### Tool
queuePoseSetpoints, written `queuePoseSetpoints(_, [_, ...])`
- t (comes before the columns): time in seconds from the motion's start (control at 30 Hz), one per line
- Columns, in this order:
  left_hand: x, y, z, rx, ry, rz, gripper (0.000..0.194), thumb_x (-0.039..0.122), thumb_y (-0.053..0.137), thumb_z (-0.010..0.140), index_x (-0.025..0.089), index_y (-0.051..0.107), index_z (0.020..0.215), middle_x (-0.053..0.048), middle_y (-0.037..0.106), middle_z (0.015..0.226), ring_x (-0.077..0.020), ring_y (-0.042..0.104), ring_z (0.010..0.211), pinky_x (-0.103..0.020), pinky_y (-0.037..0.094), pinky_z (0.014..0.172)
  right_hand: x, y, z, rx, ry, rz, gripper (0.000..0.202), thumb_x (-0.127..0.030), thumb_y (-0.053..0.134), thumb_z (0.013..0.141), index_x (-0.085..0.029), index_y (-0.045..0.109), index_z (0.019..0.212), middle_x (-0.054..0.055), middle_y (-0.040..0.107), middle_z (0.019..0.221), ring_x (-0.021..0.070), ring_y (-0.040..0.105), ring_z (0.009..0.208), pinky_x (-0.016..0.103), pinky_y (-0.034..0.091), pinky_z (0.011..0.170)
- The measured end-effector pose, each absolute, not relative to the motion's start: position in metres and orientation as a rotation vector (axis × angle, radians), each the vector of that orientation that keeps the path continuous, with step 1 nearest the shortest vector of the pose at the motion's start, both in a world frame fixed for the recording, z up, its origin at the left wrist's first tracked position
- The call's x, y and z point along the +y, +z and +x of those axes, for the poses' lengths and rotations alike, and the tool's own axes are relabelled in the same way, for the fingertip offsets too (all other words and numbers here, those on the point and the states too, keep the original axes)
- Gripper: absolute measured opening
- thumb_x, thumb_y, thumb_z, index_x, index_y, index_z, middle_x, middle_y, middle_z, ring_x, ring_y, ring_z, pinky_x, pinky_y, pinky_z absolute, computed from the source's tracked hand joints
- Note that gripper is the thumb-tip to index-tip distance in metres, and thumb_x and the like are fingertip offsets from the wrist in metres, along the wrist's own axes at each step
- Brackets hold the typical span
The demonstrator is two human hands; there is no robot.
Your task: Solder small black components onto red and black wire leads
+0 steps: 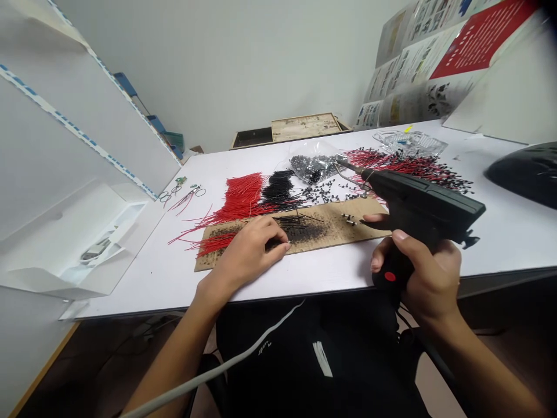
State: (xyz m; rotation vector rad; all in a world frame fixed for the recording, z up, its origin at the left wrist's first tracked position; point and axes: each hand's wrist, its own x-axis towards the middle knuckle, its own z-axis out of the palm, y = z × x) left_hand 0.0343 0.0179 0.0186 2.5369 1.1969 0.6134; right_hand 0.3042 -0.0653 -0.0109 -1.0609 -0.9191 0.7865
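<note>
My right hand (429, 270) grips a black soldering gun (426, 194) by its pistol handle, its metal tip pointing forward and left over the table. My left hand (256, 244) rests at the front edge of a scorched cardboard strip (361, 215). Its thumb and forefinger are pinched together around something too small to make out. Black wires (300, 223) and red wires (215, 244) lie on the cardboard beside that hand. A couple of small black-and-white parts (348, 219) sit on the cardboard below the gun's tip.
Behind the cardboard are piles of red wires (241, 194) and black wires (278, 188), loose small black parts (322, 193) and a clear bag (311, 165). Finished-looking red-black leads (404, 168) lie at right. An open white box (104, 249) stands left; a grey cable (226, 364) crosses my lap.
</note>
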Motion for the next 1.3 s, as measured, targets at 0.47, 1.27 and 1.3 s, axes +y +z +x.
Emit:
queuePoseSetpoints(0.47, [0.016, 0.025, 0.028, 1.234, 0.674, 2.569, 0.013, 0.032, 0.064, 0.104, 0.022, 0.072, 0.106, -0.002, 0.067, 0.11, -0.0195, 0.062, 0.107, -0.037, 0.049, 0.099, -0.065, -0.009, 0.303, -0.951, 0.801, -1.064, 0.03, -0.036, 0.07, 0.097, -0.011, 0.079, 0.111, 0.002, 0.067, 0.057, 0.0173, 0.056, 0.042, 0.03, 0.039, 0.039])
queuePoseSetpoints(1.27, [0.026, 0.046, -0.021, 1.326, 0.681, 2.669, 0.018, 0.032, 0.057, 0.107, 0.025, 0.073, 0.107, -0.001, 0.069, 0.111, -0.0179, 0.065, 0.107, -0.034, 0.051, 0.096, -0.067, -0.013, 0.305, -0.949, 0.763, -1.132, 0.036, -0.046, 0.072, 0.095, -0.015, 0.08, 0.112, 0.001, 0.065, 0.053, 0.0167, 0.054, 0.042, 0.028, 0.041, 0.039])
queuePoseSetpoints(1.3, [0.029, 0.046, -0.01, 1.278, 0.62, 2.709, 0.017, 0.031, 0.057, 0.107, 0.025, 0.073, 0.111, -0.002, 0.07, 0.114, -0.0187, 0.065, 0.109, -0.035, 0.052, 0.097, -0.067, -0.012, 0.304, -0.949, 0.768, -1.134, 0.037, -0.046, 0.071, 0.095, -0.014, 0.08, 0.113, 0.001, 0.065, 0.053, 0.0167, 0.054, 0.042, 0.028, 0.041, 0.04])
